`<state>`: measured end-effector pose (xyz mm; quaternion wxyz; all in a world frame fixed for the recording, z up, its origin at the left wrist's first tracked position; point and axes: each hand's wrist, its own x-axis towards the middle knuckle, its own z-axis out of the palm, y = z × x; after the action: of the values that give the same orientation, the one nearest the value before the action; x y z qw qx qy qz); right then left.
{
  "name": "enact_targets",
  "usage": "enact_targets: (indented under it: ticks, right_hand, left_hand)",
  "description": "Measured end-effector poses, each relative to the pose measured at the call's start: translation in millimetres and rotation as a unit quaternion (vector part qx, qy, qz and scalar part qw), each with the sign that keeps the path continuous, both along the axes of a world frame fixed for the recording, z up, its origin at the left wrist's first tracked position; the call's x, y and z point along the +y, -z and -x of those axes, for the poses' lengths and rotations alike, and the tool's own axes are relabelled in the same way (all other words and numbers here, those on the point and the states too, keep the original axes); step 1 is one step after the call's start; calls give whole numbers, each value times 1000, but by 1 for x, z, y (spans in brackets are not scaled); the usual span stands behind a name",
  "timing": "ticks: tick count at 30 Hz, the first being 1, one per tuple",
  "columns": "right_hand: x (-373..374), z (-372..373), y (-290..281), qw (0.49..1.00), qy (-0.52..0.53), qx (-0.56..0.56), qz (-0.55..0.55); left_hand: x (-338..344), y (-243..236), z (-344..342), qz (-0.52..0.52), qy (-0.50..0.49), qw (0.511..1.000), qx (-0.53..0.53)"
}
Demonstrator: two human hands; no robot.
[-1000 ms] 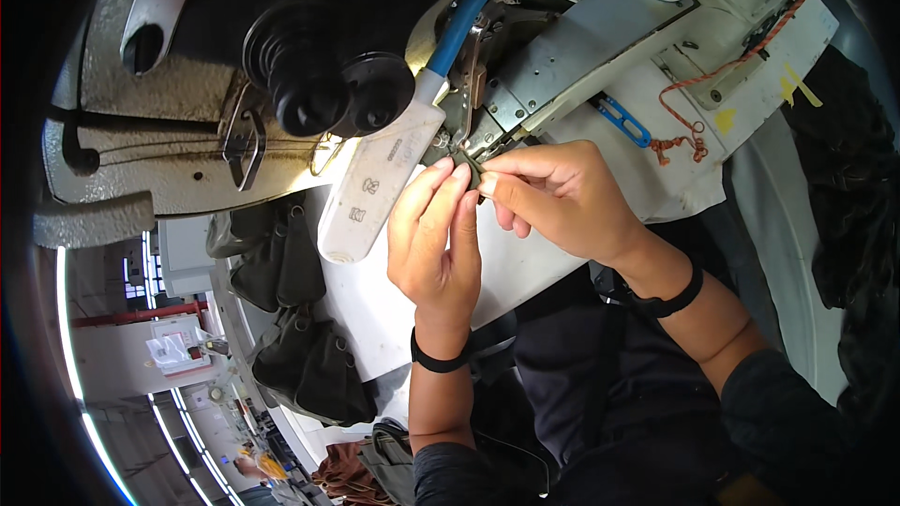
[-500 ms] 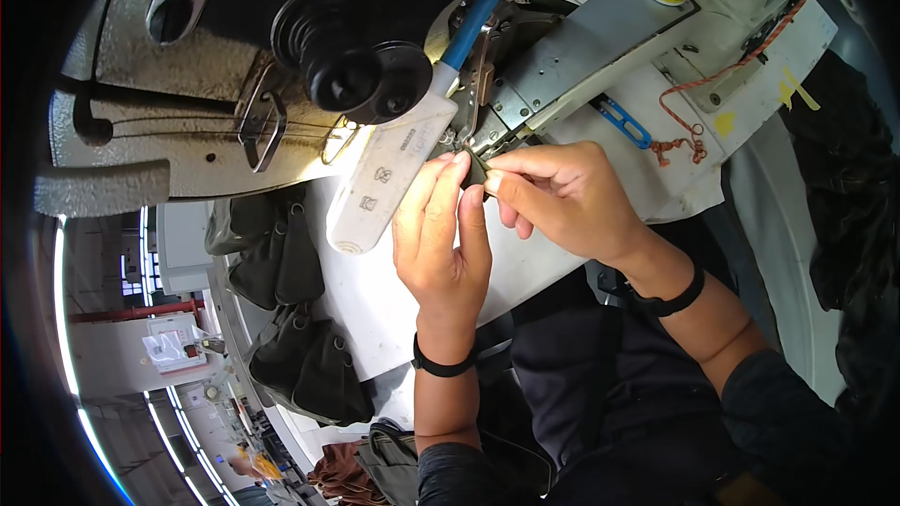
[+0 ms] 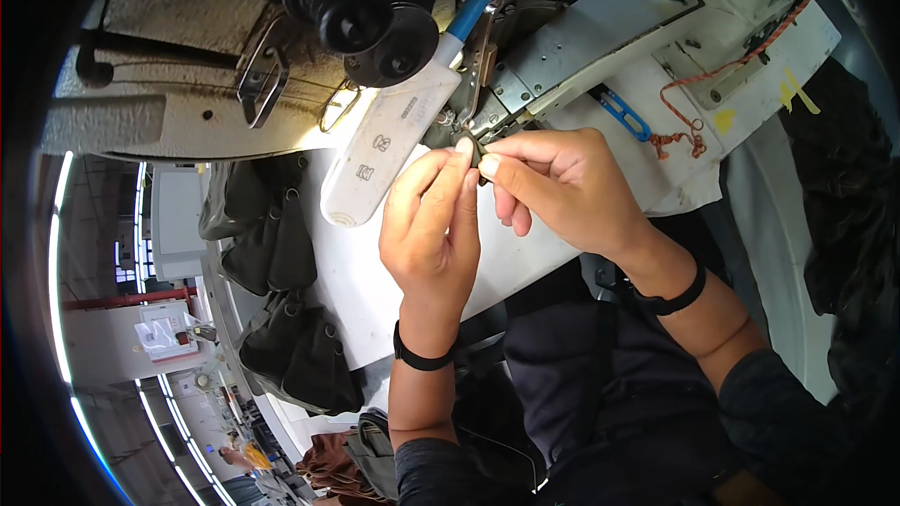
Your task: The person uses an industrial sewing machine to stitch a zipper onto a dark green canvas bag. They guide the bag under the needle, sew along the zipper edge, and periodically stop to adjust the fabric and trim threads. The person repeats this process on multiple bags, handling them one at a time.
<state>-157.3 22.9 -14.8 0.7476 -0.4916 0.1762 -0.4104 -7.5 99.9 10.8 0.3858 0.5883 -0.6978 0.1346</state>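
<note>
My left hand and my right hand meet just below the presser foot of a sewing machine, fingertips pinched on a small dark olive piece, mostly hidden by the fingers. My left hand comes from below, my right from the lower right, its lower fingers curled. A pale, long rounded guard slants beside my left hand, and a steel bed plate lies beyond my right. A blue thread snipper rests near a tangled orange cord.
Dark machine parts overhang at upper left. Olive fabric bags hang or lie along the white table's left side. Dark cloth hangs at right. A person is far off at lower left.
Both hands have shifted slightly upward in the picture, still pinched on the small piece; my left hand has also moved a little left. The surroundings have shifted with the camera.
</note>
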Motion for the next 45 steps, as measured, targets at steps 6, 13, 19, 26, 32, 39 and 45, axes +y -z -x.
enact_targets:
  ticks: [6, 13, 19, 26, 32, 39, 45]
  right_hand:
    - [1, 8, -4, 1000, -22, 22, 2]
    - [4, 7, -5, 999, -1, 31, 11]
    - [4, 3, 2, 999, 8, 29, 20]
    - [4, 7, -8, 997, -42, 7, -68]
    - [2, 8, -7, 998, -21, 15, -62]
    - [9, 6, -8, 999, 36, 39, 8]
    - [10, 5, -8, 998, 41, 37, 25]
  left_hand:
    - [-1, 3, 2, 16, 17, 996, 87]
    - [5, 7, 14, 25, -12, 1000, -9]
    - [5, 20, 18, 43, -36, 998, -19]
    - [-5, 22, 19, 59, -48, 996, 52]
    - [-1, 23, 16, 81, -38, 988, 124]
    - [0, 20, 16, 105, -23, 993, 39]
    - [-1, 14, 15, 118, -18, 993, -18]
